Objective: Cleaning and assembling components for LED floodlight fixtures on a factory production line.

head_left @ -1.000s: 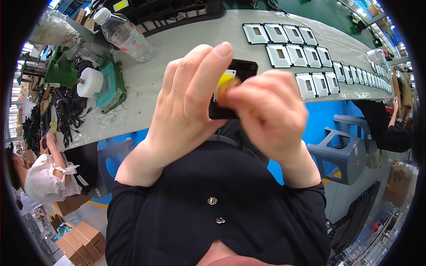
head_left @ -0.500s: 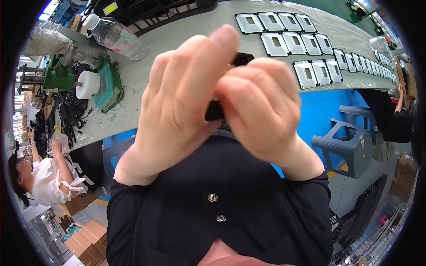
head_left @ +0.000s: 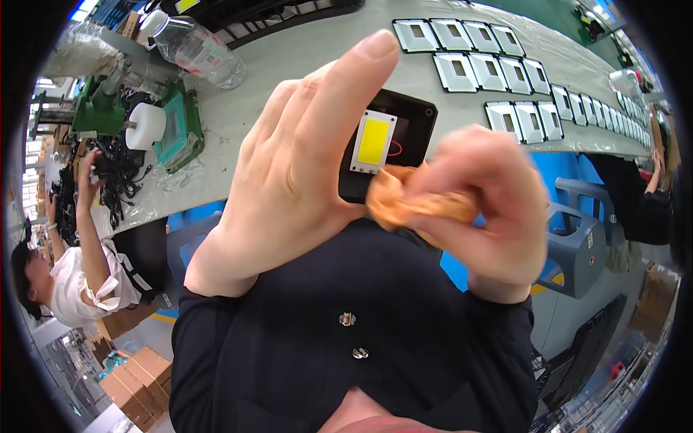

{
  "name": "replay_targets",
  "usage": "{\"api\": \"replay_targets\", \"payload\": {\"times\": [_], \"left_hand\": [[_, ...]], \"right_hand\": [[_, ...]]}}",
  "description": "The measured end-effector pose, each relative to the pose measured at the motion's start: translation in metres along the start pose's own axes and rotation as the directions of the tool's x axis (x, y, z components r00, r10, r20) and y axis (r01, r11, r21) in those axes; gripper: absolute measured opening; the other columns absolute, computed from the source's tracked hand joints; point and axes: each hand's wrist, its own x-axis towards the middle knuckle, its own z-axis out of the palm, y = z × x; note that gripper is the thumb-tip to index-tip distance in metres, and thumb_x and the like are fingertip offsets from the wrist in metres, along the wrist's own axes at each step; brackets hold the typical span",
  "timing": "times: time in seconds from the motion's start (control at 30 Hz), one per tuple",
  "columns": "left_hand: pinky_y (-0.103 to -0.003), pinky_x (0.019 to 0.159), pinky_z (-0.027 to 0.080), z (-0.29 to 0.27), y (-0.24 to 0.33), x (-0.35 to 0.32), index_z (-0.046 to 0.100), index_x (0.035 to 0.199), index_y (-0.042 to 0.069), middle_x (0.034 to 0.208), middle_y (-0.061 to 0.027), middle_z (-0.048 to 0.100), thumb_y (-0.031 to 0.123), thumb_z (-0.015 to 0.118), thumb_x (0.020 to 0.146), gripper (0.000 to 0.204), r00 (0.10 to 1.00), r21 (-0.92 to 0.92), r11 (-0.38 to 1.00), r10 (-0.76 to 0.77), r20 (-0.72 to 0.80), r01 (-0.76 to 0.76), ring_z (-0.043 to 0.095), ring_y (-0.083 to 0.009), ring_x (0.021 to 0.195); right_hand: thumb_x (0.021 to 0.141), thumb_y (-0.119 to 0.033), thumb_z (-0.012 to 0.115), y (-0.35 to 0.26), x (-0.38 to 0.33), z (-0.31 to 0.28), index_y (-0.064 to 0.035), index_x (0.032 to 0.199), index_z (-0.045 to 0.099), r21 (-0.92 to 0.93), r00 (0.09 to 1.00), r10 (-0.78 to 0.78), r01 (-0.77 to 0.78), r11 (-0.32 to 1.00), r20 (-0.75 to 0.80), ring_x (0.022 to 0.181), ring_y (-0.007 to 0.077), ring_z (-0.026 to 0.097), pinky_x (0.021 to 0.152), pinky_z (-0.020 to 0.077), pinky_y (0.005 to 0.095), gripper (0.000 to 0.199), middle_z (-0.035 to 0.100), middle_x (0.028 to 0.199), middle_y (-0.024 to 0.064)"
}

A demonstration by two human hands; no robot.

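A square black lamp housing [head_left: 411, 130] is held up in front of my chest, with a yellow LED panel [head_left: 373, 142] in a white frame inside it and a thin red loop of wire beside the panel. My left hand [head_left: 289, 159] grips the housing from its left side, index finger stretched upward and thumb at the lower edge; the other fingers' grip is partly hidden. At the housing's lower right, my right hand [head_left: 491, 209], smeared by motion, pinches a crumpled orange cloth [head_left: 393, 195]. The cloth overlaps the lower corner of the housing.
Several white-and-black square frames [head_left: 455, 72] stand in rows on the table [head_left: 289, 54] at the far right. A clear bottle [head_left: 195, 50] and a green fixture [head_left: 177, 130] are at the left. A co-worker [head_left: 79, 281] sits left; a grey-blue stool [head_left: 577, 245] stands right.
My right hand has moved right and down, away from my left hand, and the orange cloth now shows in it. The housing's LED panel has come into view. The co-worker's arm has risen.
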Motion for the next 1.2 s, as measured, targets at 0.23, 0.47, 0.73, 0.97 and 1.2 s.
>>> {"api": "replay_targets", "payload": {"times": [0.23,0.47,0.73,0.97,1.2], "left_hand": [[-0.030,0.072,0.040,-0.001,0.004,0.006,0.012,0.145,0.003,0.117,-0.0126,0.056,0.014,0.087,0.059,0.115,0.998,0.025,0.997,0.069,0.014,-0.069,0.055,-0.0173,0.091],[-0.029,0.076,0.041,0.003,0.002,-0.001,0.014,0.146,0.006,0.119,-0.0138,0.053,0.011,0.087,0.057,0.115,0.990,-0.082,0.988,-0.121,0.076,0.127,0.054,-0.0164,0.091],[-0.026,0.073,0.038,0.006,0.004,0.014,0.005,0.147,0.004,0.119,-0.0135,0.053,0.012,0.087,0.056,0.122,0.997,-0.063,0.997,-0.051,0.053,0.054,0.054,-0.0146,0.091],[-0.026,0.074,0.038,0.021,0.012,0.027,0.004,0.147,0.003,0.119,-0.0135,0.053,0.014,0.087,0.056,0.123,0.993,-0.160,0.987,0.001,0.119,0.018,0.055,-0.0158,0.093],[-0.041,0.108,0.031,0.047,-0.054,0.048,0.011,0.149,0.004,0.149,-0.0186,0.027,0.036,0.086,0.058,0.122,0.876,-0.331,0.919,-0.028,0.481,0.212,0.035,-0.0306,0.134]], "right_hand": [[0.067,0.007,0.071,0.008,0.020,0.005,-0.0056,0.087,0.059,-0.585,0.883,-0.464,0.341,0.736,-0.068,0.075,0.0198,0.055,0.064,0.0473,0.0317,0.026,0.062,0.077,0.0053],[0.064,-0.002,0.079,0.005,-0.002,0.000,-0.0065,0.083,0.058,0.009,1.000,-0.017,0.017,1.000,-0.017,0.072,0.0170,0.054,0.059,0.0446,0.0284,0.028,0.063,0.078,0.0033],[0.085,-0.004,0.055,0.028,-0.023,-0.035,-0.0003,0.104,0.052,0.654,0.897,0.363,-0.117,0.747,-0.254,0.072,0.0091,0.054,0.058,0.0435,0.0213,0.019,0.054,0.090,0.0040],[0.096,-0.025,0.052,0.079,-0.014,-0.017,-0.0013,0.125,0.052,0.664,0.820,0.415,-0.566,0.488,0.393,0.090,0.0111,0.063,0.076,0.0524,0.0248,0.037,0.064,0.103,0.0069],[0.086,-0.010,0.059,0.122,-0.068,-0.044,0.0025,0.110,0.058,0.883,0.786,0.521,-0.453,0.122,0.332,0.089,0.0147,0.065,0.078,0.0535,0.0270,0.027,0.065,0.100,0.0094]]}}
